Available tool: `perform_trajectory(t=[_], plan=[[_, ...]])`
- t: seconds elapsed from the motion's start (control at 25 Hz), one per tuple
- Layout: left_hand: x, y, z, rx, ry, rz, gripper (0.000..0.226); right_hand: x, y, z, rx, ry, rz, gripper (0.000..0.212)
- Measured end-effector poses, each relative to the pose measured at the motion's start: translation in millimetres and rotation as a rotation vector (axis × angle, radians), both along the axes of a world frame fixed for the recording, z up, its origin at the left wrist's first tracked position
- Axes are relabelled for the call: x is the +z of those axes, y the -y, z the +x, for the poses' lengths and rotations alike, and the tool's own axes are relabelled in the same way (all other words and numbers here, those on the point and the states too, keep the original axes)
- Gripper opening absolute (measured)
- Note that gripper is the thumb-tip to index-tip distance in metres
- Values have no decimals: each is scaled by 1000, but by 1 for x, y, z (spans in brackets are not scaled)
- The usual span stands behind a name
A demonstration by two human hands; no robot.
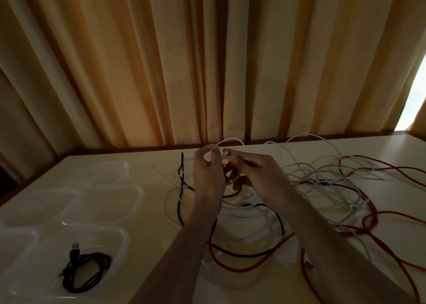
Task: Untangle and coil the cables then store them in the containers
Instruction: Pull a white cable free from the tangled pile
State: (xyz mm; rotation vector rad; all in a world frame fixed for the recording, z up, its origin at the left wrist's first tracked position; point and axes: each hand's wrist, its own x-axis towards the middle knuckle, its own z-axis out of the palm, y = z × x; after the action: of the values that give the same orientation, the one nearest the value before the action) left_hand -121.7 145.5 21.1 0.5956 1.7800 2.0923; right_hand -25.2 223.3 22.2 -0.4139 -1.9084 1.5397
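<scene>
Dim table (147, 211): hands pinch white cable (230, 140), its connector seemingly hidden.

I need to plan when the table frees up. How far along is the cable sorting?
Early. Done: one coiled black cable lies in the nearest container. In hand: the left hand and right hand pinch a white cable above the pile. Left: the red cable, a loose black cable and several white ones lie tangled on the table, and the other containers show no cables.
</scene>
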Motion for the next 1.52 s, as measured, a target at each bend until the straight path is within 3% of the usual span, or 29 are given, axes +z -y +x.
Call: perform_trajectory(t=[0.2,0.36,0.52,0.84,1.04,1.24,1.36,1.44,1.52], plan=[[-2,-1,2,-46,-179,-42,29,4,-4,5,-40,-55,-158,17],[4,0,5,-290,70,79,33,8,-9,9,-238,-75,0,11],[9,4,0,-514,261,97,31,9,-21,13,-412,-131,-19,9],[10,10,-7,-648,236,61,32,10,-24,13,-434,-232,-89,15],[12,9,-3,-677,224,70,29,5,-26,10,-434,-178,-32,14],[11,3,-5,-520,243,163,32,4,-24,6,-293,-116,-67,20],[5,2,-20,-299,132,198,36,2,-22,2,-53,109,-88,34],[3,4,-30,-210,117,227,36,-1,-24,7,122,317,76,40],[3,8,-37,-142,71,204,36,-4,-27,12,223,491,294,26]])
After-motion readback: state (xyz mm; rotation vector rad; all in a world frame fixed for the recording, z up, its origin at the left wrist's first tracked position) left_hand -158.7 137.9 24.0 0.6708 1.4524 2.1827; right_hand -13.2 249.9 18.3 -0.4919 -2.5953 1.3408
